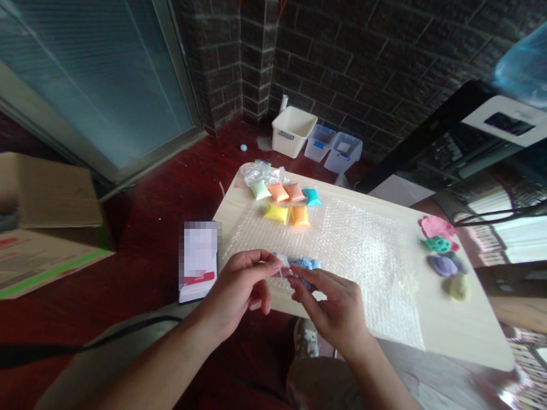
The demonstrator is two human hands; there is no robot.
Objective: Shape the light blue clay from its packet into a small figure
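Observation:
Above the near edge of the table, my left hand (243, 287) pinches a small clear plastic bag (282, 260) between thumb and forefinger, its other fingers curled. The bag shows a trace of blue. From the other side, my right hand (331, 299) closes its thumb and fingertips at the bag's right edge. Just behind the right fingers lies a lumpy mass of light blue clay (305, 263), partly covered by them. Farther back are filled clay packets, among them a yellow packet (276, 213), an orange packet (299, 216) and a teal packet (313, 197).
Bubble wrap (367, 245) covers much of the pale table (478, 336). Pink clay (438, 226), green clay (438, 245) and purple clay (443, 265) sit at the right. Crumpled plastic (265, 173) lies at the far-left corner. A cardboard box (55, 199) stands left; a white bin (294, 128) stands behind.

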